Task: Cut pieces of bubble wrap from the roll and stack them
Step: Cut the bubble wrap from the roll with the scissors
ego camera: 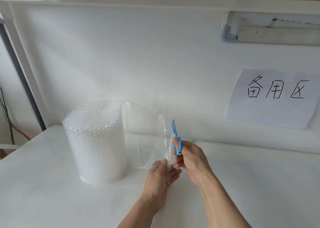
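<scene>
A roll of clear bubble wrap stands upright on the white table, left of centre. A loose sheet of bubble wrap runs from the roll to the right and stands on its edge. My left hand pinches the lower free corner of that sheet. My right hand holds small blue scissors with yellow trim, blades pointing up along the sheet's free right edge. The blades look slightly apart against the wrap.
A white back wall rises behind the table. A paper sheet with handwritten characters is stuck on the wall at right. A grey-cornered frame hangs at upper right. The table's left edge drops off near cables.
</scene>
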